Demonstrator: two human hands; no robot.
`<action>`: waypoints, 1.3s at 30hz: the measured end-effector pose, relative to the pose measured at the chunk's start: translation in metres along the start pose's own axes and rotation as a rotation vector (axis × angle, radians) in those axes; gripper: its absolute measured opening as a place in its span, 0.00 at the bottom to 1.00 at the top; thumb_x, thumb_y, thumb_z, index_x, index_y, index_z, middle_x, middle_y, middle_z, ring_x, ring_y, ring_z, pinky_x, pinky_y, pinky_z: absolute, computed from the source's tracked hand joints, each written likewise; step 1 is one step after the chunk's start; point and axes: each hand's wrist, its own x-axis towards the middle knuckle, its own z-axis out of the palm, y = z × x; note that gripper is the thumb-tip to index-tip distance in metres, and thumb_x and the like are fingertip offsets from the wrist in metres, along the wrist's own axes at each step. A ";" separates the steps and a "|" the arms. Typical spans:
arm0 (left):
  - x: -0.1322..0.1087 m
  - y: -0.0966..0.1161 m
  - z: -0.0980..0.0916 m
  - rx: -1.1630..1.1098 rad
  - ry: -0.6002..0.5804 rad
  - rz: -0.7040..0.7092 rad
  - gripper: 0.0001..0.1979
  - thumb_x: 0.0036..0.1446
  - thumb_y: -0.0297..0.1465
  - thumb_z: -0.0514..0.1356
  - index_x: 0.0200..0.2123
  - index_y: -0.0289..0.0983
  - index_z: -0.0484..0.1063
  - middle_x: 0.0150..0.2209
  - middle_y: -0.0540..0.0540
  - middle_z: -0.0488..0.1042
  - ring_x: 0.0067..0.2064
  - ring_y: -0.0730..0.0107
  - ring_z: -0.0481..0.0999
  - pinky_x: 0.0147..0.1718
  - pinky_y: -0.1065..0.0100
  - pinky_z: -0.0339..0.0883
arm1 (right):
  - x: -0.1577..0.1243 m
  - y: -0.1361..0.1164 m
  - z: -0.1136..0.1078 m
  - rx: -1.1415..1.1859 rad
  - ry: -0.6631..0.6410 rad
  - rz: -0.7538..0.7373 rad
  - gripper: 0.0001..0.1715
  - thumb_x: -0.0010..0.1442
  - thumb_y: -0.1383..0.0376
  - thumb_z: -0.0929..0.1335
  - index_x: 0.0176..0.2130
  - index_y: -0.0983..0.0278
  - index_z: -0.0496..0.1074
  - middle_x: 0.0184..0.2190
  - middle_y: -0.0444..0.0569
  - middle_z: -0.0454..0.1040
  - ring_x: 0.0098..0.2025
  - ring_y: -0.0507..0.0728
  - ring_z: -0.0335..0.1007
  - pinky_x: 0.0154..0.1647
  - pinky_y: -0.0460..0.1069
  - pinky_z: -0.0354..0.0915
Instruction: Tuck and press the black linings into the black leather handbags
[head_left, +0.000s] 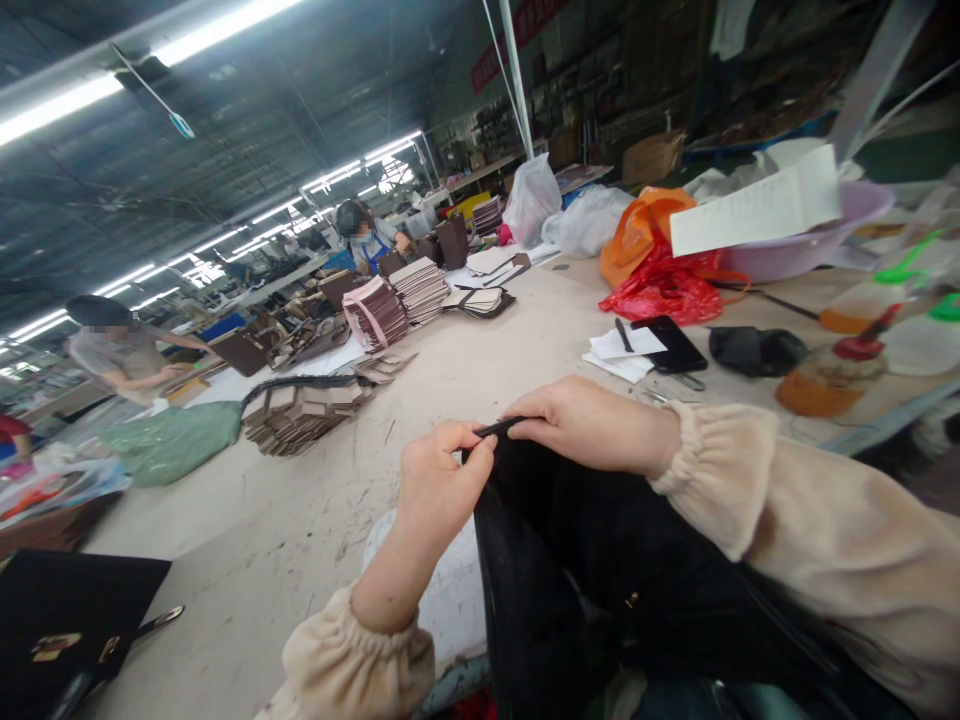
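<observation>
A black bag (540,570) hangs with its dark inside toward me, at the near edge of the table. My left hand (439,485) pinches its upper edge between thumb and fingers. Close beside it, my right hand (592,425) grips the same edge, knuckles up and thumb underneath. A small gold-coloured fitting (632,600) shows on the dark material; the bag's lower part runs out of view. At the lower left lies another black bag (97,600) with gold-coloured hardware and a short strap.
Stacked brown pieces (304,412) and a green plastic bag (172,440) lie on the worktable (247,560). To the right are a phone (671,345), paper, a red plastic bag (664,290), a purple basin (817,230) and a bottle of amber liquid (829,375). Two people work farther back.
</observation>
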 end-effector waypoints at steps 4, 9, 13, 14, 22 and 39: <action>0.001 0.000 0.002 0.012 0.016 -0.014 0.07 0.49 0.30 0.60 0.20 0.38 0.73 0.31 0.51 0.79 0.33 0.72 0.76 0.34 0.72 0.66 | 0.001 0.000 0.000 -0.044 0.017 0.005 0.15 0.61 0.61 0.62 0.40 0.58 0.77 0.34 0.45 0.79 0.34 0.53 0.72 0.36 0.45 0.61; 0.003 -0.002 0.003 0.036 0.020 0.012 0.08 0.50 0.31 0.60 0.21 0.38 0.73 0.30 0.51 0.78 0.33 0.72 0.76 0.33 0.72 0.66 | 0.001 0.001 -0.001 -0.071 0.017 0.012 0.15 0.61 0.61 0.62 0.38 0.59 0.77 0.32 0.45 0.79 0.32 0.52 0.71 0.34 0.44 0.60; 0.004 -0.002 0.003 0.049 -0.001 0.009 0.08 0.50 0.31 0.59 0.21 0.38 0.72 0.30 0.51 0.78 0.32 0.72 0.75 0.32 0.71 0.65 | 0.000 0.000 -0.001 -0.092 0.021 0.009 0.15 0.61 0.60 0.62 0.34 0.61 0.76 0.29 0.45 0.78 0.30 0.51 0.69 0.31 0.44 0.58; 0.004 -0.002 0.003 0.050 -0.002 0.007 0.08 0.50 0.31 0.59 0.21 0.38 0.72 0.30 0.51 0.78 0.32 0.71 0.75 0.32 0.71 0.65 | 0.000 0.000 -0.001 -0.100 0.022 0.013 0.16 0.61 0.59 0.62 0.32 0.61 0.76 0.28 0.45 0.77 0.29 0.51 0.68 0.31 0.44 0.57; 0.004 -0.001 0.003 0.061 0.000 0.003 0.07 0.50 0.31 0.59 0.21 0.38 0.72 0.30 0.51 0.78 0.32 0.72 0.75 0.32 0.71 0.64 | 0.001 -0.003 -0.003 -0.149 0.030 0.024 0.18 0.61 0.59 0.61 0.27 0.63 0.73 0.22 0.44 0.74 0.25 0.49 0.65 0.27 0.44 0.54; 0.005 -0.002 0.005 0.043 -0.001 0.031 0.09 0.50 0.31 0.58 0.20 0.38 0.70 0.31 0.50 0.78 0.33 0.71 0.75 0.34 0.69 0.65 | -0.006 0.004 -0.003 0.109 0.180 0.022 0.20 0.51 0.72 0.66 0.45 0.63 0.69 0.39 0.46 0.76 0.39 0.53 0.72 0.42 0.46 0.64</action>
